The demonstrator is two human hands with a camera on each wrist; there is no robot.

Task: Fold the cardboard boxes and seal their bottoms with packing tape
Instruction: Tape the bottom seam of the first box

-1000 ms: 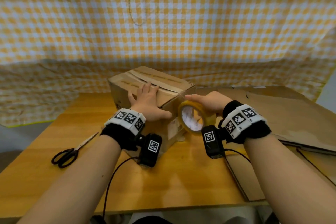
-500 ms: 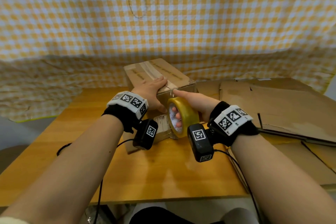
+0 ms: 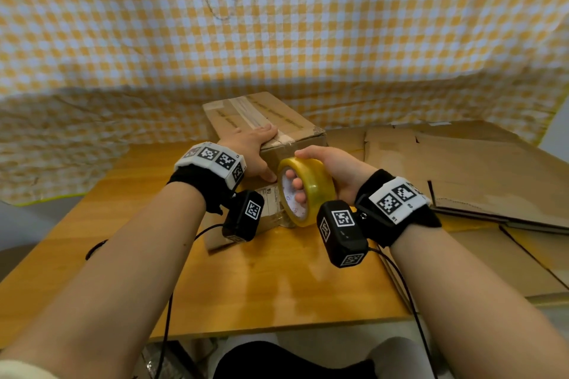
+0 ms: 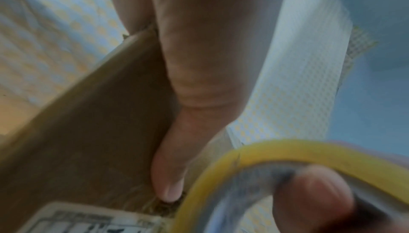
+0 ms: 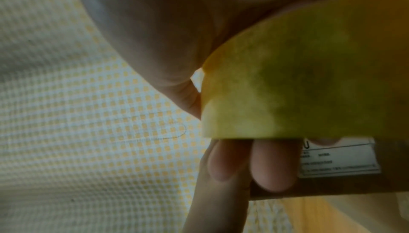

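Note:
A folded cardboard box stands on the wooden table, a strip of tape running along its top seam. My left hand lies flat on the box's near top edge, fingers straight on top and thumb down the front face. My right hand grips a yellow roll of packing tape, fingers through its core and thumb over the outside. The roll sits against the box's front face, next to a white label.
Several flattened cardboard sheets lie stacked on the table's right side. A yellow checked cloth hangs behind and drapes to the left. Black cables trail from both wrists over the table's near edge.
The box has turned and sits closer to my hands. My left hand slid to its near edge, and the tape roll came up against the front face. The scissors left the view.

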